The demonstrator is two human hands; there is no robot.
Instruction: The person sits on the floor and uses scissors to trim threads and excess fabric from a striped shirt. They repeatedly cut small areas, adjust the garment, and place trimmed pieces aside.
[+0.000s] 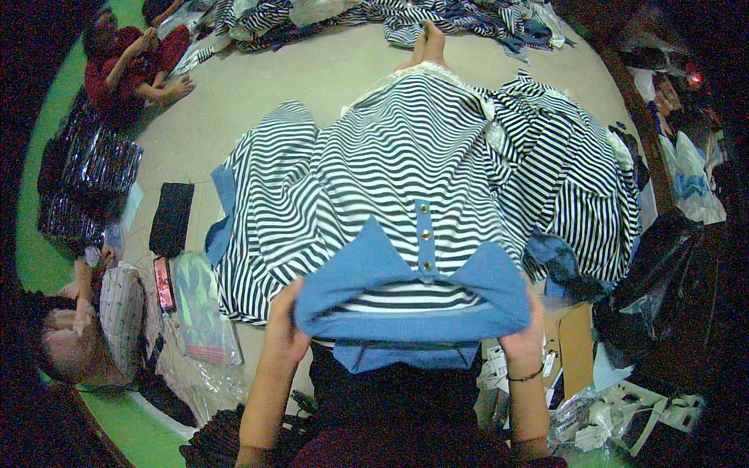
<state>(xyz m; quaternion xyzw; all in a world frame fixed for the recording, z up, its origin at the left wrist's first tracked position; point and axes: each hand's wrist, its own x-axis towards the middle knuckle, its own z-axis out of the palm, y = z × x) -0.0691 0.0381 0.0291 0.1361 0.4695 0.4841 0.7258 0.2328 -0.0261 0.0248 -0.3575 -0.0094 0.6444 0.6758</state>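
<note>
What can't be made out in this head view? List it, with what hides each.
All in the head view:
Left hand and right hand: fingertips hidden behind the blue collar.
Legs behind the bare feet: covered by the striped shirt.
Black plastic bag: contents hidden by its dark plastic.
Striped garment pile: cut off by the upper edge.

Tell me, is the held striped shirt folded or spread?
Spread: the striped shirt stretches forward from its blue collar, held by left hand and right hand.
</note>
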